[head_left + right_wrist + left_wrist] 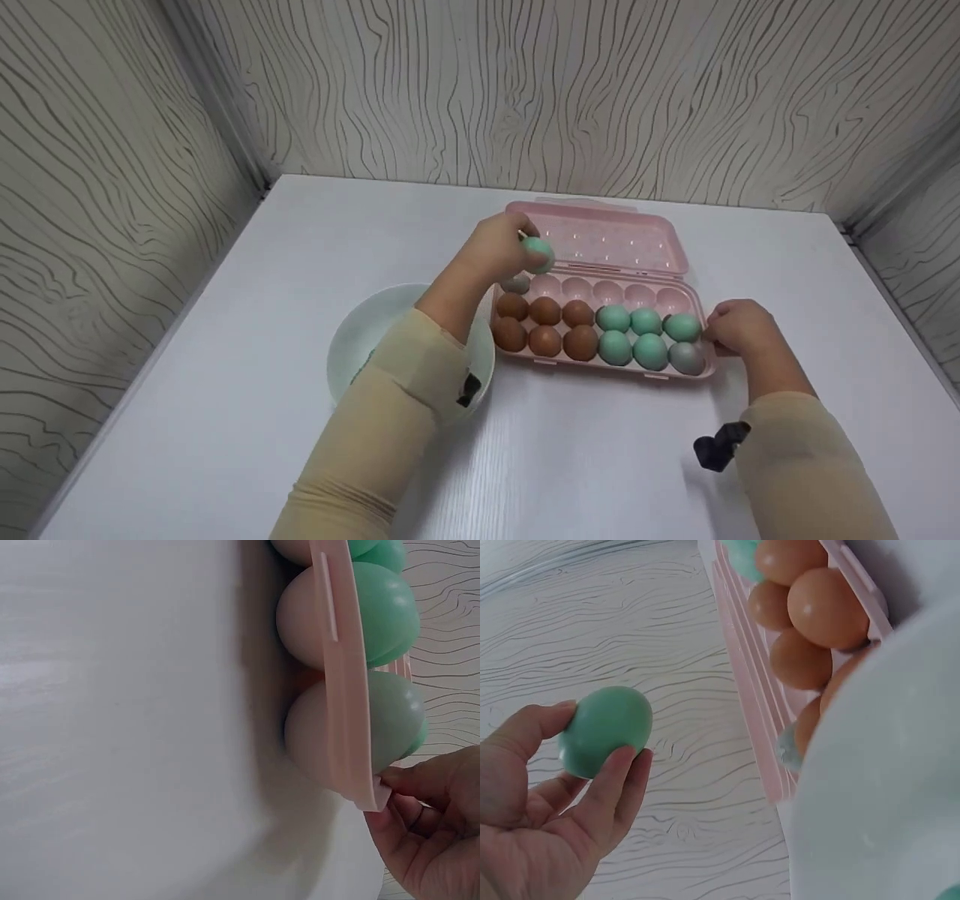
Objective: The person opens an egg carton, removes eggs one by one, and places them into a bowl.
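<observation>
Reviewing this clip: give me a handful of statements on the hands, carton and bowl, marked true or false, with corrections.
1. The left hand pinches a green egg. True.
2. The right hand pinches the edge of the pink egg carton. True.
3. The carton's lid is closed. False: it lies open.
4. The bowl stands to the carton's right. False: it stands to the left.
5. The front row holds three brown eggs, two green eggs and one grey egg. True.
6. Every hollow beside the lid is filled. False: five hollows are empty.
</observation>
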`<state>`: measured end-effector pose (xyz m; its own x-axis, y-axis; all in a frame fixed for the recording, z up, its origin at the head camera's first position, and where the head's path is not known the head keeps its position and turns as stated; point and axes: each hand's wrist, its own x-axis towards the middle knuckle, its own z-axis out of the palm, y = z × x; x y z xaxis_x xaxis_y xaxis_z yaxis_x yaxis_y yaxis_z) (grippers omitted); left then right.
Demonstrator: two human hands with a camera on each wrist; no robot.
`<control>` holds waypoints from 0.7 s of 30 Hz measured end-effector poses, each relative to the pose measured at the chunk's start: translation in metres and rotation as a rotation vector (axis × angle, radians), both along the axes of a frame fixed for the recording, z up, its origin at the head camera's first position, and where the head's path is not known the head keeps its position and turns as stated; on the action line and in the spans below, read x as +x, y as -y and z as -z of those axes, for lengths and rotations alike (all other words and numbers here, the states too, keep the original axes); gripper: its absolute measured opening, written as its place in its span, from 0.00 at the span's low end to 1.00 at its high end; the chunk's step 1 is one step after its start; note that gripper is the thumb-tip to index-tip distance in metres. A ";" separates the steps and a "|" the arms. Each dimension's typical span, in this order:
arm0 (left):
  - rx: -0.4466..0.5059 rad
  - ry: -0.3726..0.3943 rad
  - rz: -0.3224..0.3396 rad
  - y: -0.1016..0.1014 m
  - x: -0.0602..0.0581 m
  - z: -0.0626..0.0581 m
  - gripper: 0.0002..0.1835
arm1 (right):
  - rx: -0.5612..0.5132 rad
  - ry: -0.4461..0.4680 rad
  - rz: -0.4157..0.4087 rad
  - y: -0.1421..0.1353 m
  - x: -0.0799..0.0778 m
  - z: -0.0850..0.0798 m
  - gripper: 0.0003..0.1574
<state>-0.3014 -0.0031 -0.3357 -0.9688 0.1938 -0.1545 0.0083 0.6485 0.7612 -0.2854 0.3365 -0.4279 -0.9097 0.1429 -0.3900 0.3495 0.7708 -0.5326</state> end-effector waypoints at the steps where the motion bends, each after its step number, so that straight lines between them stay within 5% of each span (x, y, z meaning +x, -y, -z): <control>1: -0.020 -0.011 0.006 0.004 0.000 0.000 0.14 | -0.007 0.005 -0.002 -0.001 -0.001 0.000 0.07; 14: -0.055 0.022 0.070 0.047 0.011 -0.001 0.12 | -0.050 0.005 0.009 -0.002 -0.002 0.004 0.09; 21: -0.098 0.068 0.060 0.066 0.017 0.010 0.14 | -0.055 0.017 0.036 -0.002 -0.002 0.003 0.08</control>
<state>-0.2847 -0.0689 -0.3461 -0.9425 0.2318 -0.2408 -0.0002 0.7199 0.6941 -0.2872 0.3386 -0.4309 -0.8976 0.1535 -0.4133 0.3858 0.7272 -0.5678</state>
